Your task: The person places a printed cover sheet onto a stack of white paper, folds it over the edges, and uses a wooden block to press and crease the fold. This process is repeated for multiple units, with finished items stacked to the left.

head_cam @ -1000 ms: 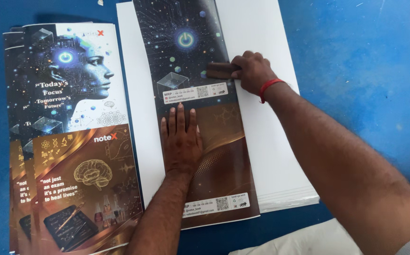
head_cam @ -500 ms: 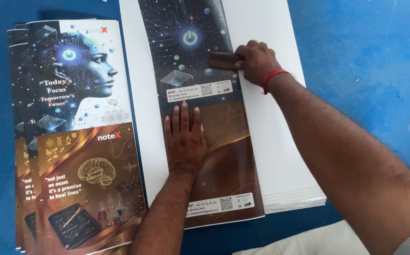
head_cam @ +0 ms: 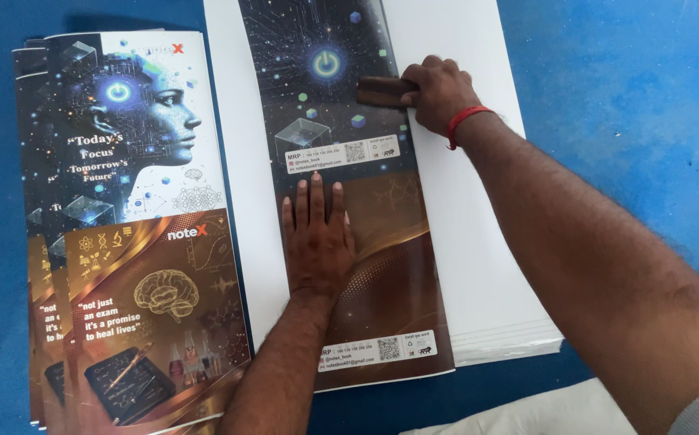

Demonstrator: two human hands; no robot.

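Now we see the left hand (head_cam: 317,242) pressed flat, fingers spread, on the glossy printed cover sheet (head_cam: 381,266) that lies over a stack of white paper (head_cam: 478,266). Our right hand (head_cam: 438,93) is closed around a brown wooden block (head_cam: 383,91) resting on that sheet's upper part. Beside them, to the left on the blue floor (head_cam: 631,121), lies a pile of finished printed covers (head_cam: 140,234).

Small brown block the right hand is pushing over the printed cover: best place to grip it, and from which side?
Grip the small brown block across its short width, near its right end, coming from above and the right, as the right hand does. It lies flat and long on the glossy printed cover sheet, so only its top and edges are free. The left hand lies flat lower down, clear of it.
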